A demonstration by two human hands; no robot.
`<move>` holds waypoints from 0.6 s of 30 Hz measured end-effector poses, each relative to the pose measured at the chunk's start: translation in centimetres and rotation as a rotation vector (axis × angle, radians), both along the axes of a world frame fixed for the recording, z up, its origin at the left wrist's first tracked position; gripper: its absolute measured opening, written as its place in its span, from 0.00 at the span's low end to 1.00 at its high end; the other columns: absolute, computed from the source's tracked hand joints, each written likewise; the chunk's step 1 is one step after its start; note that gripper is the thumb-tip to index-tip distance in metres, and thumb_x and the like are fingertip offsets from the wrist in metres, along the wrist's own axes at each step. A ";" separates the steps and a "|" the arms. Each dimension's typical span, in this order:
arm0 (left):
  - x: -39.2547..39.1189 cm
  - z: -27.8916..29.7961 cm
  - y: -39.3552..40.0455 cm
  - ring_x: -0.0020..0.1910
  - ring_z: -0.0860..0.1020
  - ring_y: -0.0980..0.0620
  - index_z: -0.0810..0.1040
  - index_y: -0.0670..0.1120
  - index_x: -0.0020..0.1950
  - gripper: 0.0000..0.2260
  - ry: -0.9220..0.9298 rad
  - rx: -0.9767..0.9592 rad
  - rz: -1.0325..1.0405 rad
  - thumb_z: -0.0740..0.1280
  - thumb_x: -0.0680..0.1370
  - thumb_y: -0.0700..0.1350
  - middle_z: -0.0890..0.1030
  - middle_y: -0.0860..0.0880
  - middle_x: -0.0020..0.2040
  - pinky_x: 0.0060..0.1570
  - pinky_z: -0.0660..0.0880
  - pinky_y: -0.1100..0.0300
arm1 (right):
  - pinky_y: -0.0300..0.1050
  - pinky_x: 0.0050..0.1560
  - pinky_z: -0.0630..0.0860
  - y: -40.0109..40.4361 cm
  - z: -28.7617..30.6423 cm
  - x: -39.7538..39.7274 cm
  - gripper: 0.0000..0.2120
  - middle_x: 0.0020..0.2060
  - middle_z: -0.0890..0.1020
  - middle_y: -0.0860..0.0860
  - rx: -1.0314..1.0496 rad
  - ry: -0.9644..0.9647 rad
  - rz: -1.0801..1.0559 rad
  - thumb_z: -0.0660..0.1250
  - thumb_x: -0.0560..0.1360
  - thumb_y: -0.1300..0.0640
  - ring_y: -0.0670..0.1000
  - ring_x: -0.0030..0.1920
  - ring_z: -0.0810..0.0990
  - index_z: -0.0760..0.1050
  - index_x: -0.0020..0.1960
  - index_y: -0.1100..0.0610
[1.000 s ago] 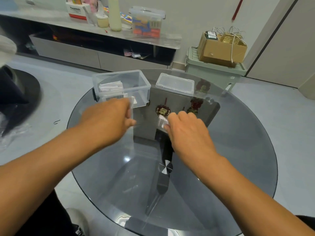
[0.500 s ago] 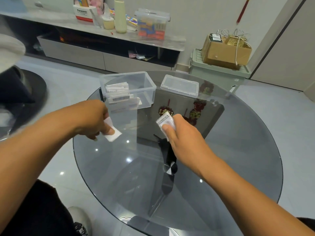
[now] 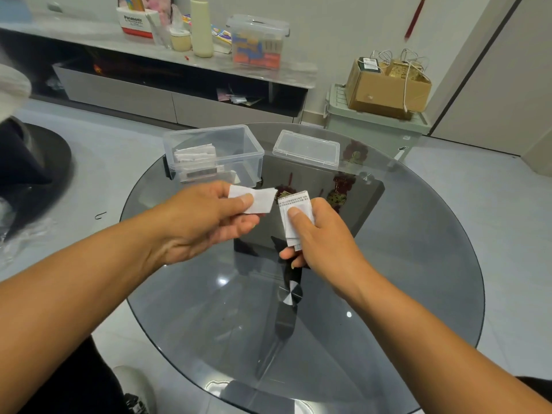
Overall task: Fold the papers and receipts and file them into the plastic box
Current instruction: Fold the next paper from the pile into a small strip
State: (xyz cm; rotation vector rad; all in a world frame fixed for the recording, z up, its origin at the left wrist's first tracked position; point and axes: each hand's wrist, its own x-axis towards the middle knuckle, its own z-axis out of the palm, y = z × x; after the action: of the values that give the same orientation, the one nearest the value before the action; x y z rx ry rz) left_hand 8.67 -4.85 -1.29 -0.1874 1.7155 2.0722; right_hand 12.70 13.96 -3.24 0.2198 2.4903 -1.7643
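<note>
Your left hand (image 3: 206,216) pinched a blank white slip (image 3: 257,200); your right hand (image 3: 322,234), at three o'clock, gripped folded receipts (image 3: 294,210) (printed, crisp-edged).

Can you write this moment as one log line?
left hand: pinches white paper | right hand: holds folded receipts | plastic box: open, papers inside

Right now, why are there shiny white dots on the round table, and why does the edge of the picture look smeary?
In the head view, the white dots are ceiling lights mirrored in the round dark glass table; the far left edge is blurred and stretched by the wide lens, while the left hand pinching the small white paper slip stays sharp.
</note>
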 end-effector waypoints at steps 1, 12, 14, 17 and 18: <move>0.1 -0.3 0.3 0.34 0.82 0.56 0.79 0.40 0.58 0.08 -0.043 0.050 -0.007 0.68 0.80 0.39 0.85 0.44 0.44 0.36 0.80 0.66 | 0.41 0.31 0.79 -0.1 -0.1 0.0 0.08 0.49 0.82 0.54 -0.006 0.013 -0.001 0.58 0.86 0.50 0.53 0.38 0.86 0.71 0.57 0.53; 2.2 -0.7 2.6 0.56 0.85 0.48 0.83 0.38 0.59 0.10 0.056 -0.006 -0.192 0.64 0.81 0.33 0.86 0.41 0.55 0.56 0.80 0.60 | 0.42 0.39 0.76 -0.9 -1.1 0.3 0.08 0.45 0.78 0.44 0.059 0.258 -0.044 0.63 0.84 0.46 0.42 0.42 0.78 0.69 0.55 0.50; 2.4 -0.1 2.5 0.58 0.84 0.49 0.82 0.38 0.60 0.10 0.053 0.033 -0.239 0.65 0.82 0.37 0.86 0.42 0.56 0.58 0.80 0.59 | 0.43 0.40 0.75 -0.5 -1.1 0.0 0.10 0.43 0.78 0.44 0.076 0.260 -0.052 0.63 0.84 0.46 0.43 0.41 0.77 0.69 0.55 0.53; 2.5 -0.5 2.6 0.52 0.86 0.47 0.82 0.38 0.57 0.08 0.088 0.002 -0.127 0.68 0.80 0.38 0.86 0.41 0.52 0.53 0.82 0.61 | 0.39 0.37 0.74 -0.4 -0.9 -0.2 0.09 0.43 0.78 0.45 0.059 0.250 -0.036 0.62 0.84 0.46 0.43 0.39 0.78 0.70 0.55 0.52; 2.4 -0.7 2.5 0.48 0.86 0.47 0.82 0.38 0.55 0.06 0.080 -0.011 -0.061 0.68 0.80 0.37 0.86 0.40 0.50 0.50 0.83 0.61 | 0.37 0.35 0.74 -0.5 -0.8 -0.3 0.08 0.44 0.79 0.45 0.034 0.249 -0.042 0.62 0.84 0.47 0.43 0.38 0.78 0.70 0.55 0.52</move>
State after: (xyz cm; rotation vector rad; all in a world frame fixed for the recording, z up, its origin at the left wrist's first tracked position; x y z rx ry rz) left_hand 11.02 -2.35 -1.95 -0.0551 1.7569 2.0516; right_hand 12.45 13.48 -4.08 0.0573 2.7050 -1.8712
